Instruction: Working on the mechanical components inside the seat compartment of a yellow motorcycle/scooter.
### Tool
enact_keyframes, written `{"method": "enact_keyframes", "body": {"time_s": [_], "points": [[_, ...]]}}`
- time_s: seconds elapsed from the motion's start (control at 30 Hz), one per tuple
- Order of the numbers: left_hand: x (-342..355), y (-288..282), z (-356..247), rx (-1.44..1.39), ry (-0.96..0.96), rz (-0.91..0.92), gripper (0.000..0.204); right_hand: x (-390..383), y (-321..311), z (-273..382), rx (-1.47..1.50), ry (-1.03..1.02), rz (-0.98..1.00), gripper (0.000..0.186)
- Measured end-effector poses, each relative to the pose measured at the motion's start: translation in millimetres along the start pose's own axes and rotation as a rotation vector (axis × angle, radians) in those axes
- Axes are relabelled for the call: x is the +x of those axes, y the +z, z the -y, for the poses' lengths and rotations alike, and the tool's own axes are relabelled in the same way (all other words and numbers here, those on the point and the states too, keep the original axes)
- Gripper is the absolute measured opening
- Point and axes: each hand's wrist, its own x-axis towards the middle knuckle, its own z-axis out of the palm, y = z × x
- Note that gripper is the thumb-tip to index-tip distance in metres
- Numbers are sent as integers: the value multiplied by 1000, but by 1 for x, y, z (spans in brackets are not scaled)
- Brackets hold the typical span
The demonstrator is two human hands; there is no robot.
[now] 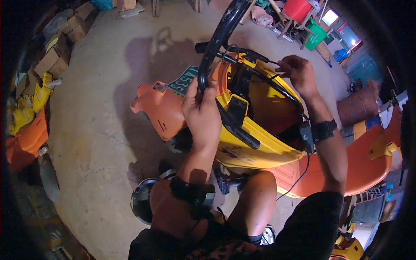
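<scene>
In front of me stands a yellow vehicle body (255,149) with an orange panel (158,106) and a green number plate (184,80) on its far left. My left hand (203,115) is closed around a thick black curved tube (212,47) that rises over the body. Above the body's open cavity, my right hand (299,73) pinches the end of a thin dark rod (272,63); its exact kind is unclear. The rod points left toward a black bar (251,54) on the body. Below, a black cable (307,173) hangs beside the yellow shell.
An orange moulded shell (359,167) lies to the right. Near my legs are a dark power drill (223,182) and a round dark part (143,201). Cardboard boxes (56,56) and yellow parts (41,95) line the left. A green bin (315,34) and brown drum (359,104) stand right.
</scene>
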Motion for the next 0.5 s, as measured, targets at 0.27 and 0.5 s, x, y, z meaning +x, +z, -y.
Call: {"method": "enact_keyframes", "body": {"time_s": [0.27,0.5], "points": [[-1,3,0,-16,-14,-8,15,-38,8,-6,-681,-360,110,14],[-1,2,0,3,-2,-6,15,-44,12,23,-558,-392,160,15]]}}
